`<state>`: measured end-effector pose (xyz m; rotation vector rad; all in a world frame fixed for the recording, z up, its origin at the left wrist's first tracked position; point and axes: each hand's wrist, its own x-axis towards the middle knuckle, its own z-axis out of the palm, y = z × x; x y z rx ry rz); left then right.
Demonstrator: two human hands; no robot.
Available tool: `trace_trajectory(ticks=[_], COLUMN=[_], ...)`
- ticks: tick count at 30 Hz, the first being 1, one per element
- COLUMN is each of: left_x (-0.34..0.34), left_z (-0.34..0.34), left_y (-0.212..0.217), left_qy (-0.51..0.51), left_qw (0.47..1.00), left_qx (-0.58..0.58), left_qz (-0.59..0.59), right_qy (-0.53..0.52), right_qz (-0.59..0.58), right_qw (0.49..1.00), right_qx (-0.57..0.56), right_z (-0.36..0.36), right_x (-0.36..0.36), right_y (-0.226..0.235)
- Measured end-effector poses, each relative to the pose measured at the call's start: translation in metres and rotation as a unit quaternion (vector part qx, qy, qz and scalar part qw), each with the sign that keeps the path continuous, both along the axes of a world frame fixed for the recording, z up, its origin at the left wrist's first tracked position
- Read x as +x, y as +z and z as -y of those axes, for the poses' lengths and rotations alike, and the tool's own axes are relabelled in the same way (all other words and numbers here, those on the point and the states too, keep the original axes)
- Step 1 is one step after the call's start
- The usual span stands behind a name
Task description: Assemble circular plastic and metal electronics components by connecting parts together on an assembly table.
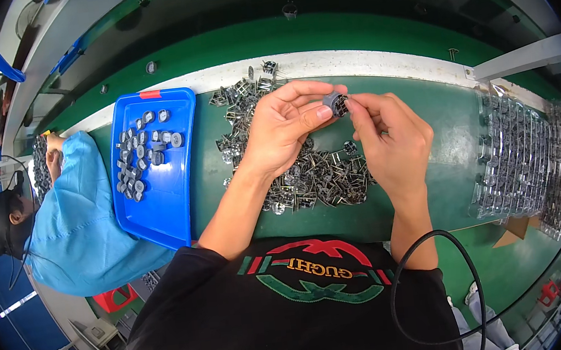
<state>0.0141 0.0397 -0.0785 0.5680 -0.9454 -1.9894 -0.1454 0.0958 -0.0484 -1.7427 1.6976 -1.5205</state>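
Between the thumb and fingers of my left hand [282, 127] is a small round grey cap-like part [336, 103], its dark, slotted inside turned toward my right hand [393, 132]. The thumb and index finger of that hand pinch together at the part's edge; whatever lies between those fingertips is too small to make out. Under and beyond my hands a loose heap of small metal parts with pins [315, 175] spreads over the green tabletop [445, 178].
Left of the heap, a blue tray [162, 218] holds several grey round parts [140, 149]. Clear plastic trays [514, 157] full of parts are stacked at the right. A co-worker in a blue top [87, 222] sits at the left. A black cable [463, 251] loops near my right forearm.
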Motion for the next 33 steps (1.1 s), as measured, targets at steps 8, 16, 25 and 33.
trace_trajectory(ticks=[8, 16, 25, 33], left_x=[-0.004, -0.016, -0.018, -0.010], left_z=[-0.002, -0.008, -0.009, -0.008], left_y=[-0.005, -0.002, 0.011, -0.004], left_qy=[0.022, 0.133, 0.138, 0.088], left_qw=[1.000, 0.981, 0.983, 0.996], left_qx=[-0.004, -0.058, -0.021, -0.017], left_qz=[0.008, 0.127, 0.118, -0.002], right_qy=[0.004, -0.026, -0.029, -0.017], right_qz=[0.013, -0.019, 0.041, 0.075], right_qw=[1.000, 0.999, 0.998, 0.993], right_qx=[0.025, -0.038, -0.048, -0.093], right_z=[0.004, 0.013, 0.015, 0.012], right_x=[0.002, 0.016, 0.015, 0.010], right_y=[-0.006, -0.033, -0.026, -0.018])
